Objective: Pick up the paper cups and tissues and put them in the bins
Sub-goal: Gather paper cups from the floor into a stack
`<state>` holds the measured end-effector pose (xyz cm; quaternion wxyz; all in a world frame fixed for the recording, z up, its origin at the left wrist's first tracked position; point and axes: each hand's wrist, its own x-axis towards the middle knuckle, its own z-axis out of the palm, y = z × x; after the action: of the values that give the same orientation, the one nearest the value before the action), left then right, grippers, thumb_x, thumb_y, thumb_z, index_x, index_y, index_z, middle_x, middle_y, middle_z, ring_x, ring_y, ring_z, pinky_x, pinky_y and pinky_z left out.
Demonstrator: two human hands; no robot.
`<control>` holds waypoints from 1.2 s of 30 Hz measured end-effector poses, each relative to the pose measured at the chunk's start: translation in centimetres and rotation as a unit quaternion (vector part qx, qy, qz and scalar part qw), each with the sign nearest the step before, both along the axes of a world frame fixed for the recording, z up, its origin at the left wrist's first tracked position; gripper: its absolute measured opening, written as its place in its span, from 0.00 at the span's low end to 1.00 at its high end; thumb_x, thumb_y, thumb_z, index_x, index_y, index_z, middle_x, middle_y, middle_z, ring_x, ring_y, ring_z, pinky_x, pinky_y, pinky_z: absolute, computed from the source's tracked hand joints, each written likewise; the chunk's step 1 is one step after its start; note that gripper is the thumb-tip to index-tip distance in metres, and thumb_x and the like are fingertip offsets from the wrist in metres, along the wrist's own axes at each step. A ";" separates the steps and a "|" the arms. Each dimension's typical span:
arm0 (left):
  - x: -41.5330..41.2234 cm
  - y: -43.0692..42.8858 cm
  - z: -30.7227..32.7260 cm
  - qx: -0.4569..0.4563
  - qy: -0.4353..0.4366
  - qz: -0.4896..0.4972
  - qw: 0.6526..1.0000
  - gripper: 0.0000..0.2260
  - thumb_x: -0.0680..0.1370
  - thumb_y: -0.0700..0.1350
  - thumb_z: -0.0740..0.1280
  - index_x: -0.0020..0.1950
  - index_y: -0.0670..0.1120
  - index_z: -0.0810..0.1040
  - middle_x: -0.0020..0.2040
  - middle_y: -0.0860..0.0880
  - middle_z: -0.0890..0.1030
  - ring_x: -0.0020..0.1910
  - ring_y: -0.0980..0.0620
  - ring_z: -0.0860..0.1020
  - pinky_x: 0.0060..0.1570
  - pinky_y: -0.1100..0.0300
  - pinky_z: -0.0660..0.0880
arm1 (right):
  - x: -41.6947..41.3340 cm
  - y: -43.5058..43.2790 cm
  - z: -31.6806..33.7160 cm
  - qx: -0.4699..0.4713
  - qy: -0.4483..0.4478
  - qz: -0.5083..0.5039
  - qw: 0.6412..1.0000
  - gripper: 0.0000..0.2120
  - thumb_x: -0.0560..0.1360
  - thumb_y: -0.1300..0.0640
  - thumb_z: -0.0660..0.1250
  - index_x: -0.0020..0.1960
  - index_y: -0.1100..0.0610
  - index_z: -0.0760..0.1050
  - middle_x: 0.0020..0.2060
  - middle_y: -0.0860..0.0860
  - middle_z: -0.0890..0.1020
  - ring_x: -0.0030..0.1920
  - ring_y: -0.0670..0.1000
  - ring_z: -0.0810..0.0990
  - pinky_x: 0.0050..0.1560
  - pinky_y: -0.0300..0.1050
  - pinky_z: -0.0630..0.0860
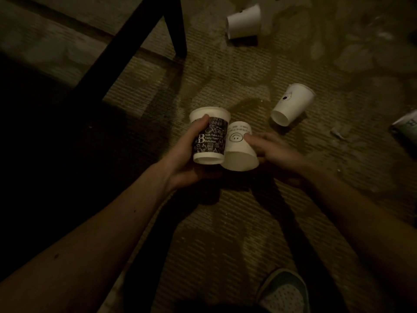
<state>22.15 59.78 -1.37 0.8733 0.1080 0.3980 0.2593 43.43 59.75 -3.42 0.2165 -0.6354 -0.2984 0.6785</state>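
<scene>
The left hand (187, 159) grips the black-printed cup (211, 138), thumb on the front and fingers curled behind. The right hand (275, 152) holds the smiley cup (239, 150) from the side, its mouth tilted toward the person. The two cups touch wall to wall above the floor mat (214, 233).

I judge the step is to nest one cup in the other, so that one hand becomes free. To do it well, turn both mouths the same way, slide the base of one straight into the other, and press only lightly, because thin paper walls buckle easily.

From the hands, a white cup with a dot (293, 105) lies on its side at 2 o'clock, near. A far white cup (243, 23) lies at 12 o'clock, well apart. At 3 o'clock is a small pale scrap (337, 133), perhaps tissue, and a crumpled pale thing (406, 123) at the edge that I cannot identify. A dark furniture leg (178, 26) stands at 11 o'clock, a shoe (284, 292) at 5 o'clock. No bin is visible.
</scene>
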 end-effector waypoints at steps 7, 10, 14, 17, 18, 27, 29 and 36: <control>2.3 0.8 1.4 0.047 -0.044 -0.043 0.997 0.27 0.70 0.64 0.63 0.58 0.46 0.80 0.53 0.45 0.84 0.52 0.48 0.83 0.50 0.47 0.80 | 0.8 -0.4 1.1 0.015 0.129 -0.035 0.991 0.15 0.69 0.47 0.68 0.54 0.49 0.82 0.51 0.51 0.86 0.48 0.48 0.85 0.43 0.42 0.82; 4.0 1.1 1.5 0.047 -0.022 -0.036 0.998 0.25 0.69 0.62 0.65 0.56 0.45 0.79 0.50 0.46 0.82 0.48 0.49 0.82 0.50 0.51 0.80 | 2.1 -0.6 1.6 -0.003 0.087 -0.015 0.996 0.12 0.77 0.44 0.62 0.49 0.45 0.84 0.49 0.47 0.86 0.48 0.46 0.84 0.44 0.41 0.80; 6.0 1.4 1.4 0.060 0.002 -0.046 0.997 0.21 0.69 0.59 0.67 0.52 0.44 0.81 0.46 0.47 0.83 0.44 0.51 0.82 0.48 0.55 0.79 | 5.1 1.6 2.3 0.001 -0.074 -0.143 0.987 0.22 0.79 0.39 0.60 0.63 0.53 0.76 0.46 0.52 0.81 0.42 0.50 0.80 0.37 0.46 0.75; 6.7 1.8 1.2 0.058 0.002 -0.040 0.998 0.21 0.69 0.59 0.68 0.52 0.44 0.81 0.44 0.47 0.82 0.42 0.51 0.82 0.45 0.57 0.80 | 6.8 4.1 1.9 -0.022 -0.126 -0.247 0.960 0.35 0.74 0.35 0.65 0.75 0.52 0.63 0.59 0.54 0.77 0.54 0.54 0.78 0.38 0.47 0.75; 6.9 2.0 1.2 0.058 0.006 -0.040 0.997 0.22 0.69 0.59 0.68 0.54 0.44 0.79 0.45 0.47 0.81 0.43 0.51 0.81 0.45 0.57 0.80 | 6.9 4.7 1.6 -0.033 -0.133 -0.243 0.960 0.40 0.73 0.34 0.67 0.77 0.51 0.58 0.65 0.54 0.74 0.60 0.56 0.76 0.42 0.49 0.74; 6.1 3.2 1.3 0.060 0.023 -0.042 0.997 0.24 0.69 0.60 0.68 0.56 0.43 0.78 0.44 0.47 0.80 0.43 0.51 0.79 0.48 0.56 0.78 | 4.4 7.2 -1.3 0.009 -0.182 -0.249 0.951 0.52 0.65 0.44 0.79 0.77 0.59 0.52 0.60 0.54 0.76 0.52 0.55 0.81 0.37 0.48 0.79; 5.6 3.4 1.4 0.061 0.031 -0.052 0.996 0.23 0.69 0.60 0.67 0.55 0.43 0.78 0.43 0.47 0.80 0.42 0.51 0.79 0.46 0.57 0.78 | 4.2 6.7 -1.1 -0.004 -0.160 -0.256 0.953 0.47 0.68 0.47 0.77 0.76 0.58 0.53 0.57 0.55 0.78 0.44 0.52 0.83 0.29 0.43 0.77; 2.4 3.1 1.9 0.090 0.022 -0.082 0.992 0.22 0.70 0.61 0.67 0.53 0.46 0.81 0.43 0.47 0.82 0.42 0.51 0.82 0.47 0.56 0.79 | 3.0 0.8 2.7 -0.034 0.002 -0.237 0.971 0.14 0.77 0.44 0.63 0.56 0.53 0.71 0.48 0.55 0.83 0.42 0.51 0.84 0.39 0.43 0.79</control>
<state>24.53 62.88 0.53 0.8696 0.2236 0.3816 0.2194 46.41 60.58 -0.77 0.3503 -0.6933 -0.1154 0.6191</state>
